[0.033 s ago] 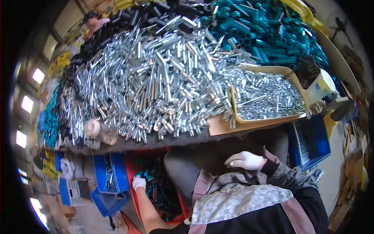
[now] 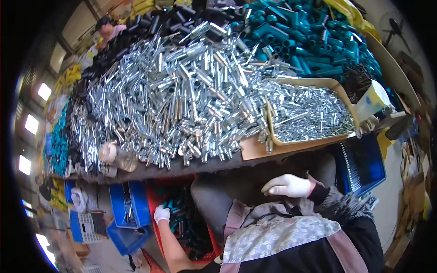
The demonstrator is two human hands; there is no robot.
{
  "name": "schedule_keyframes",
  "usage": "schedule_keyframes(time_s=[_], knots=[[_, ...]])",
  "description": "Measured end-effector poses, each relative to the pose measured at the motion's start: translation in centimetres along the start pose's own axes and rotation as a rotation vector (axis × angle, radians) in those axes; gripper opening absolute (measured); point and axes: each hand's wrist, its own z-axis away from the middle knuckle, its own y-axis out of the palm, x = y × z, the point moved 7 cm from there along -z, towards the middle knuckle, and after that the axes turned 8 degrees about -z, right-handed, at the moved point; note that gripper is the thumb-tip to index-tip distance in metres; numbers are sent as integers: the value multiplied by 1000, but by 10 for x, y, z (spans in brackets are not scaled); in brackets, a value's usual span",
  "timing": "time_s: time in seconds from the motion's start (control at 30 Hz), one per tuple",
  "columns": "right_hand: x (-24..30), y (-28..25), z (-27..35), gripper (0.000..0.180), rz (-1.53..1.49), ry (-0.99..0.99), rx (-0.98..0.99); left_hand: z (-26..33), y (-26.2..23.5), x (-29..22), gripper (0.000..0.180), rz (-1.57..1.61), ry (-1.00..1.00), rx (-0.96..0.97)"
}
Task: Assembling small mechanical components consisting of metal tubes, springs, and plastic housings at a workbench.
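My left hand, in a white glove, is at the left side of a red crate beside my leg. Its fingers look curled, and whatever they may hold is too small to make out. Teal and black tube-like pieces lie in that crate, right next to the hand. Over my lap is my right hand, also white-gloved, its fingers stretched loosely to the left with nothing seen in them. In front, the table carries a large heap of shiny metal tubes.
A carton tray of small metal parts stands at the table's right, near a white cup. Teal handles and black pieces are piled behind. A clear bottle sits at the front edge. Blue bins flank me; a person is far left.
The whole view has shifted very slightly. Both hands stay in almost the same places, and nothing visibly has been picked up or let go.
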Motion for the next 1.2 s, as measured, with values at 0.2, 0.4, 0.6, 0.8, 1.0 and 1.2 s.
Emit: schedule_keyframes(time_s=[0.2, 0.4, 0.6, 0.8, 1.0, 1.2], knots=[[159, -85, 40, 22, 222, -333, -170, 121, -161, -174, 40, 101, 645, -90], [179, -148, 25, 18, 952, -369, -598, 267, -260, -336, 36, 200, 1336, 5], [198, -182, -7, 22, 1040, -535, -552, 257, -307, -446, 38, 302, 1271, -442], [215, -256, -56, 19, 1192, -392, -841, 218, -299, -513, 49, -40, 789, -510], [226, -285, -125, 26, 1172, -143, -951, 205, -286, -526, 52, 79, 723, -460], [232, -271, -133, 24, 1230, -20, -925, 196, -282, -487, 75, 876, 830, -57]])
